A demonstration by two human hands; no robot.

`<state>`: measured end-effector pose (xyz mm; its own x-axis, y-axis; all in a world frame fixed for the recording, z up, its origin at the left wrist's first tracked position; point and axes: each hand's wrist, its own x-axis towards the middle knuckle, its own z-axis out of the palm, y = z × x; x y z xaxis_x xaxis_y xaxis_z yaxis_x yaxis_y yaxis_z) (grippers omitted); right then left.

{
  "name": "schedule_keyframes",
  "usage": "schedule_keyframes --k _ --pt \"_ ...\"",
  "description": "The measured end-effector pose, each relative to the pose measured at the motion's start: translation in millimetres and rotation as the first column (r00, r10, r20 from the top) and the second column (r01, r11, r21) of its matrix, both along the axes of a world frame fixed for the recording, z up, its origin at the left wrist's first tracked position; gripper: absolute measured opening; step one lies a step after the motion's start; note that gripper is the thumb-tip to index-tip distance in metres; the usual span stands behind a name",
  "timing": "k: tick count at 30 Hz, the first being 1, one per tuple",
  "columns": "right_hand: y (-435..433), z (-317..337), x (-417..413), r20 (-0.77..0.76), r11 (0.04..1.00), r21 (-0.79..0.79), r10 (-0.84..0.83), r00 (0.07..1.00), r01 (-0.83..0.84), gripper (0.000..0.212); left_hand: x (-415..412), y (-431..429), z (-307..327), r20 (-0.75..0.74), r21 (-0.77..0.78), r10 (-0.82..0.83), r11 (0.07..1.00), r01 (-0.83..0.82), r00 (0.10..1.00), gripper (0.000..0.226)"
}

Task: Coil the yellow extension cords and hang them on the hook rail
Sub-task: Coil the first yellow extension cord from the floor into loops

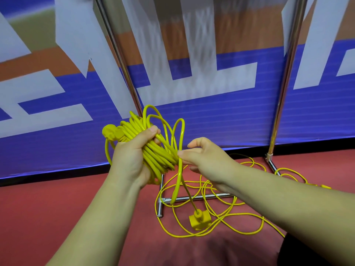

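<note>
- Your left hand [130, 156] is clamped around the coil [153, 150] of yellow extension cord, thumb over the top and fingers wrapped behind. The grip sits at the middle of the bundle, which likely keeps the turns from sliding apart.
- The cord's plug [110, 132] sticks out at the coil's upper left, just past your left thumb, so that end is already tucked in.
- Your right hand [207, 160] is just right of the coil, thumb tip pressing the free strand [179, 175] against the curled lower fingers, forefinger lifted clear. Judging by this, you are steering the last length around the bundle.
- Below the coil that strand drops to the socket block [199, 220]; whether it hangs or rests on the floor [57, 208] cannot be told.
- A thinner loose cord [240, 214] sprawls on the floor below and right of the coil, looped across the rack base bar [192, 198]. It could snag the block as you draw it up.
- The left upright [119, 54] rises directly behind the coil, the right upright [284, 83] well to its right, with the blue banner [230, 121] behind both. Between them is open room to lift.
- The hook rail is out of view above the coil.
</note>
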<state>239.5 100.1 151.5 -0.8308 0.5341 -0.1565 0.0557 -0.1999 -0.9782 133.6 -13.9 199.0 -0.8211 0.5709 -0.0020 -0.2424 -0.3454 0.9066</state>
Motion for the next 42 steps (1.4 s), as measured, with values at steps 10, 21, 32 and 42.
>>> schedule_keyframes --k 10,21,32,42 --pt "16.2 15.7 12.4 0.032 0.997 -0.049 0.061 0.998 -0.059 0.031 -22.5 -20.0 -3.4 0.088 -0.111 0.099 0.99 -0.089 0.991 0.014" --pt "56.6 -2.5 13.2 0.068 0.925 -0.044 -0.375 0.925 0.378 0.035 -17.0 -13.2 -6.1 0.113 0.026 0.09 0.995 -0.094 0.99 0.015" --pt "51.3 -16.8 22.9 0.389 0.841 0.507 -0.029 0.921 -0.188 0.017 -6.5 -7.6 -4.4 0.1 0.022 0.014 1.0 -0.017 0.995 0.013" --pt "15.2 -37.8 22.6 0.34 0.755 0.522 0.241 0.909 -0.396 0.047 -9.6 -6.9 4.6 0.17 0.012 0.08 0.996 -0.084 0.982 0.02"
